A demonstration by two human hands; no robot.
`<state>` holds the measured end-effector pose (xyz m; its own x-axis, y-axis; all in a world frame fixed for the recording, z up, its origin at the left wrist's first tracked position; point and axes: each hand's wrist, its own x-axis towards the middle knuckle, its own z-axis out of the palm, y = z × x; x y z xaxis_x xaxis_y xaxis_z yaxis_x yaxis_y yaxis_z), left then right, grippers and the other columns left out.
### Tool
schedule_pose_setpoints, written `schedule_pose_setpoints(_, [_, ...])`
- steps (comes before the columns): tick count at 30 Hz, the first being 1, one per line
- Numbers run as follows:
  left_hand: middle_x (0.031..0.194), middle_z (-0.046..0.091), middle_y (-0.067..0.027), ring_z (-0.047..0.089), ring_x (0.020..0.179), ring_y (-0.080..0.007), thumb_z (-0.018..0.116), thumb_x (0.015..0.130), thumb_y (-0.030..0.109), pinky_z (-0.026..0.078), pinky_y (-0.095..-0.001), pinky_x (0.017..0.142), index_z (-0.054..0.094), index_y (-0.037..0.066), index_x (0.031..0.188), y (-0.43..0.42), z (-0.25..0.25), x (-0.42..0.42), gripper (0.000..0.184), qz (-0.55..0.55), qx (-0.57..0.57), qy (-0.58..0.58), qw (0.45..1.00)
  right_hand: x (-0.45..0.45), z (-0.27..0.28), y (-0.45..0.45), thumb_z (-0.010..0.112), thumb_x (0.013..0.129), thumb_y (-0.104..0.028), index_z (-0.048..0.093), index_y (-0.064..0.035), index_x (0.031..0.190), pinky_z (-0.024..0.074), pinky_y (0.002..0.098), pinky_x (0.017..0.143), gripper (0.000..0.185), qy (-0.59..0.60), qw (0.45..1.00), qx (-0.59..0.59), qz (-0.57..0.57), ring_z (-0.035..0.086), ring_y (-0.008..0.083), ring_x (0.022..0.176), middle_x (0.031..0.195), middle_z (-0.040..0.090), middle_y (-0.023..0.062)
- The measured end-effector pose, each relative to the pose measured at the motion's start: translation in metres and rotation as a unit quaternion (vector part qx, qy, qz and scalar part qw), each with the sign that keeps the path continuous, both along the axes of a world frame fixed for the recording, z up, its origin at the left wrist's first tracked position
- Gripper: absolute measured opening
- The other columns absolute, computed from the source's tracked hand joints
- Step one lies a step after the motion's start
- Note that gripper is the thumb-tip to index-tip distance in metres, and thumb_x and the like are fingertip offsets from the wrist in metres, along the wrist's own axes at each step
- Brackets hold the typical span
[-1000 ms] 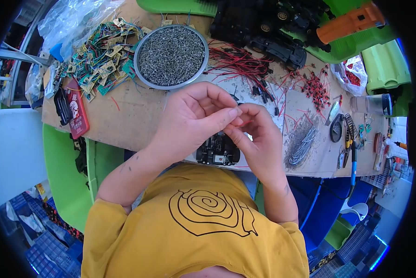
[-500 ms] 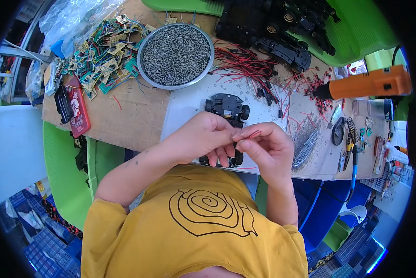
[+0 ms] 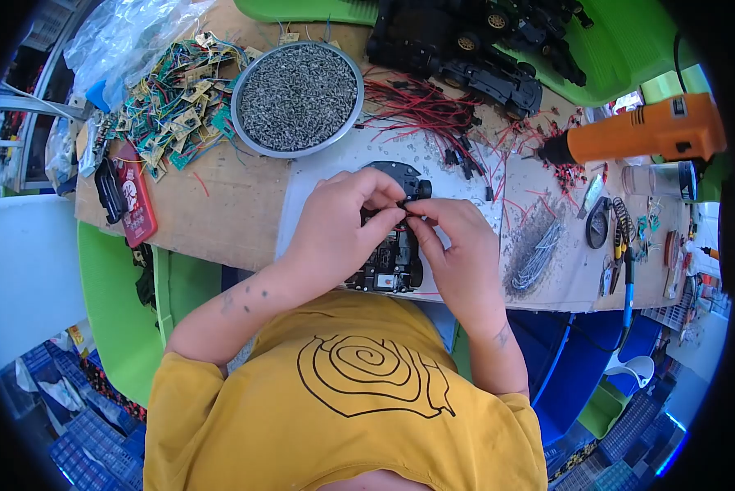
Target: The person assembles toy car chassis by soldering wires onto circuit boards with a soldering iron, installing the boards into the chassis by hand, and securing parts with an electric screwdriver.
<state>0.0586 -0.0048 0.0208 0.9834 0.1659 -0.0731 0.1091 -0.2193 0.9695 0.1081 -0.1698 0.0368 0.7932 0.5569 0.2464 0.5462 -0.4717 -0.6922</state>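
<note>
A: So your toy car (image 3: 386, 266) sat on the white sheet (image 3: 300, 182), rounded end at 12 o'clock?

B: Yep, and your fingers hid a chunk of its middle. Your left hand (image 3: 339, 221) came in from 9 o'clock, thumb and forefinger pinched tight on a small dark piece (image 3: 404, 208). Way too tiny to say what it was, tbh.

A: And your right hand (image 3: 459, 250)?

B: That one was at 3 o'clock, thumb and forefinger nearly meeting at the same piece. Couldn't tell if you had hold of it there.

A: What else was around your car?

B: You had a bowl of screws (image 3: 297, 98) at 11, circuit boards (image 3: 189, 102) at 10, red wires (image 3: 423, 105) near 12 and an orange power screwdriver (image 3: 650, 131) at 2.
</note>
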Motion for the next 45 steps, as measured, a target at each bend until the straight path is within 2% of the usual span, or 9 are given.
schedule_pose_setpoints(16, [0.086, 0.068, -0.0073, 0.064, 0.080, -0.0123, 0.059, 0.088, 0.002, 0.049, -0.0260, 0.073, 0.056, -0.001, 0.117, 0.007, 0.001, 0.004, 0.029, -0.048, -0.106, 0.070, 0.991, 0.006, -0.003, 0.003, 0.072, 0.075, -0.005, 0.065, -0.0060, 0.087, 0.0496, 0.0360, 0.065, 0.014, -0.014, 0.999, 0.021, 0.040, 0.061, 0.0286, 0.072, 0.080, 0.065, 0.0086])
schedule_pose_setpoints(20, [0.081, 0.068, -0.0078, 0.059, 0.079, -0.0217, 0.067, 0.082, 0.009, 0.045, -0.0331, 0.078, 0.070, 0.006, 0.092, 0.004, 0.007, 0.004, 0.011, -0.076, 0.108, -0.074, 0.988, 0.010, 0.008, -0.004, 0.072, 0.077, -0.003, 0.065, -0.0039, 0.084, 0.0489, 0.0315, 0.065, 0.010, 0.071, 0.994, 0.085, 0.002, 0.061, 0.0229, 0.071, 0.080, 0.065, 0.0074])
schedule_pose_setpoints(23, [0.073, 0.066, -0.0056, 0.057, 0.078, -0.0240, 0.070, 0.079, 0.015, 0.042, -0.0364, 0.073, 0.072, 0.011, 0.084, -0.002, 0.009, 0.003, 0.006, -0.056, 0.120, -0.045, 0.990, 0.022, 0.016, -0.018, 0.071, 0.081, -0.006, 0.068, -0.0036, 0.090, 0.0470, 0.0253, 0.065, 0.010, 0.149, 0.983, 0.100, -0.048, 0.058, 0.0102, 0.069, 0.077, 0.064, 0.0031])
schedule_pose_setpoints(27, [0.069, 0.064, -0.0036, 0.058, 0.072, -0.0226, 0.068, 0.081, 0.017, 0.040, -0.0362, 0.071, 0.068, 0.010, 0.082, -0.003, 0.006, 0.006, 0.007, -0.041, 0.156, -0.039, 0.986, 0.082, -0.008, -0.075, 0.066, 0.086, -0.011, 0.069, -0.0026, 0.095, 0.0499, 0.0329, 0.068, 0.013, 0.002, 0.953, -0.086, -0.292, 0.066, 0.0249, 0.076, 0.086, 0.069, 0.0136])
schedule_pose_setpoints(31, [0.071, 0.068, -0.0090, 0.065, 0.066, -0.0126, 0.061, 0.089, 0.010, 0.047, -0.0257, 0.057, 0.058, -0.004, 0.088, -0.006, -0.003, 0.019, 0.014, -0.033, 0.121, -0.018, 0.992, 0.122, -0.018, -0.096, 0.064, 0.085, -0.013, 0.068, -0.0023, 0.095, 0.0502, 0.0394, 0.074, 0.015, -0.059, 0.944, -0.157, -0.284, 0.065, 0.0337, 0.083, 0.090, 0.068, 0.0177])
schedule_pose_setpoints(33, [0.071, 0.067, -0.0078, 0.063, 0.062, -0.0183, 0.062, 0.087, 0.014, 0.044, -0.0306, 0.066, 0.058, 0.000, 0.090, -0.011, -0.006, 0.025, 0.014, -0.012, 0.114, -0.002, 0.993, 0.128, -0.018, -0.094, 0.064, 0.083, -0.014, 0.068, -0.0028, 0.099, 0.0494, 0.0421, 0.078, 0.019, -0.039, 0.946, -0.219, -0.235, 0.064, 0.0358, 0.088, 0.092, 0.068, 0.0181])
schedule_pose_setpoints(37, [0.079, 0.069, -0.0066, 0.064, 0.072, -0.0250, 0.064, 0.085, 0.018, 0.042, -0.0358, 0.078, 0.057, 0.005, 0.100, -0.006, -0.002, 0.027, 0.021, -0.013, 0.047, 0.040, 0.998, 0.142, -0.030, -0.106, 0.060, 0.083, -0.005, 0.068, -0.0023, 0.101, 0.0495, 0.0404, 0.083, 0.019, -0.193, 0.952, -0.158, -0.180, 0.064, 0.0361, 0.092, 0.096, 0.069, 0.0164])
schedule_pose_setpoints(41, [0.089, 0.070, -0.0092, 0.065, 0.087, -0.0192, 0.068, 0.083, 0.011, 0.048, -0.0311, 0.079, 0.057, 0.000, 0.107, 0.013, 0.003, 0.014, 0.028, -0.093, 0.117, -0.056, 0.987, 0.138, -0.024, -0.110, 0.065, 0.089, -0.008, 0.065, 0.0011, 0.099, 0.0476, 0.0291, 0.084, 0.014, 0.008, 0.970, 0.108, -0.219, 0.064, 0.0179, 0.092, 0.100, 0.068, 0.0080])
schedule_pose_setpoints(45, [0.096, 0.070, -0.0060, 0.059, 0.098, -0.0254, 0.071, 0.076, 0.010, 0.042, -0.0371, 0.089, 0.057, 0.004, 0.112, 0.012, -0.001, 0.009, 0.039, -0.115, 0.202, -0.096, 0.968, 0.125, -0.024, -0.107, 0.065, 0.089, -0.006, 0.066, 0.0011, 0.102, 0.0471, 0.0274, 0.085, 0.014, -0.050, 0.965, 0.059, -0.249, 0.063, 0.0159, 0.090, 0.100, 0.068, 0.0075])
